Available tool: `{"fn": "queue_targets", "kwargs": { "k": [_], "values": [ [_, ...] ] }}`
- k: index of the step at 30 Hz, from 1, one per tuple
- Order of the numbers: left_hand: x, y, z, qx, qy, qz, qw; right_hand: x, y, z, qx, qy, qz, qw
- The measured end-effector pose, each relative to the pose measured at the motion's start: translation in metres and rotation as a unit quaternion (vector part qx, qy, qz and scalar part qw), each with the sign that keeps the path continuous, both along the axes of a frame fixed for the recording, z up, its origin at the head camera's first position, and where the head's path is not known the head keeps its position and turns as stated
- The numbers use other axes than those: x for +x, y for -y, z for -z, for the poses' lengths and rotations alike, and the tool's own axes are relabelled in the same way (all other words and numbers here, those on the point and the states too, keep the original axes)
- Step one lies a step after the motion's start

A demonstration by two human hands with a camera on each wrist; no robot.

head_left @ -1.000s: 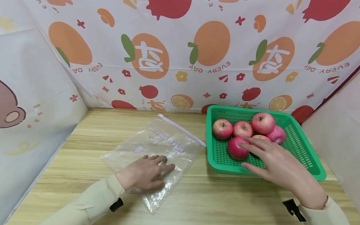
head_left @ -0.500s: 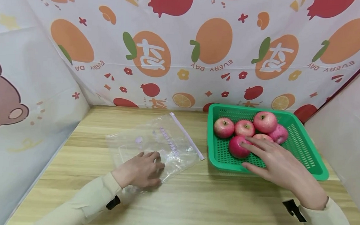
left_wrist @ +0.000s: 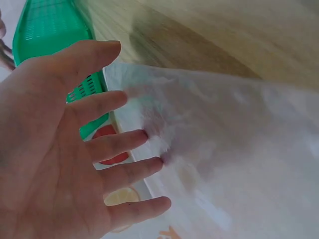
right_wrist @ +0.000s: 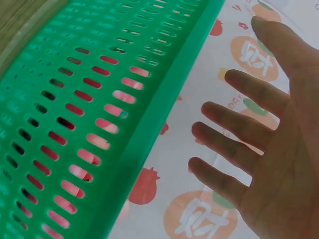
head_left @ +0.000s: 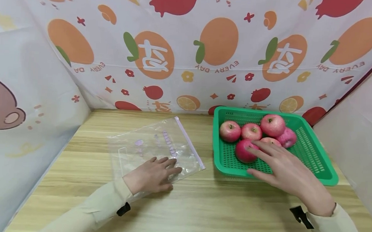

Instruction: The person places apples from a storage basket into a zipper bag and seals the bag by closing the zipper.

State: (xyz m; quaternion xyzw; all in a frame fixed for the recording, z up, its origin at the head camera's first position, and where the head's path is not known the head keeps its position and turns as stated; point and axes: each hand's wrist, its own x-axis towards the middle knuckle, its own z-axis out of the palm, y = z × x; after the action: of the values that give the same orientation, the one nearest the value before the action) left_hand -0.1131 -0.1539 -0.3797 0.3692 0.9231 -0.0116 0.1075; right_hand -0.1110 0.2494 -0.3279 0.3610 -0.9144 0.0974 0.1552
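A clear zip-top bag [head_left: 147, 135] with purple print and a lilac zip strip [head_left: 189, 142] lies flat on the wooden table. Spread fingers of my left hand [head_left: 153, 175] rest on its near part; in the left wrist view their fingertips [left_wrist: 158, 162] meet the plastic. Over the near side of a green plastic basket [head_left: 216, 141] my right hand [head_left: 283, 168] hovers with fingers extended, holding nothing. Its fingertips overlap a dark red apple [head_left: 244, 151] in the head view. Other apples sit behind, among them a pale red one [head_left: 272, 125] and a pinker one [head_left: 287, 137].
A fruit-printed cloth [head_left: 188, 60] hangs at the table's back edge. Pale cloth walls [head_left: 29, 71] close off both sides. Through the basket's slots [right_wrist: 82, 94] the apples show in the right wrist view. The wooden table [head_left: 194, 213] extends in front of bag and basket.
The bag has turned clockwise under my left hand, so its zip strip now slants more steeply on the right. The left hand shifted slightly left, then back right. My right hand stayed nearly still.
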Motion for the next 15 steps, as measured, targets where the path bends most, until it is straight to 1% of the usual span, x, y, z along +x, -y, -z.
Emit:
{"fn": "queue_targets", "kwargs": {
  "k": [4,7,13,15],
  "values": [
    [0.0002,0.0025,0.0004,0.000,0.006,-0.007,1.0000,0.0009,-0.0007,0.0014,0.002,0.003,0.011,0.9999],
    [0.0001,0.0034,-0.0002,0.012,0.007,-0.011,0.9998,0.0026,-0.0002,0.0012,0.006,0.009,0.025,0.9996],
    [0.0017,0.0012,0.0033,0.023,-0.033,-0.003,0.9992,0.0036,0.0021,0.0018,0.009,0.011,0.028,0.9995],
    [0.0029,-0.0014,0.0057,0.035,-0.038,0.005,0.9987,0.0047,0.0026,0.0018,0.012,0.012,0.030,0.9994]
  ]
}}
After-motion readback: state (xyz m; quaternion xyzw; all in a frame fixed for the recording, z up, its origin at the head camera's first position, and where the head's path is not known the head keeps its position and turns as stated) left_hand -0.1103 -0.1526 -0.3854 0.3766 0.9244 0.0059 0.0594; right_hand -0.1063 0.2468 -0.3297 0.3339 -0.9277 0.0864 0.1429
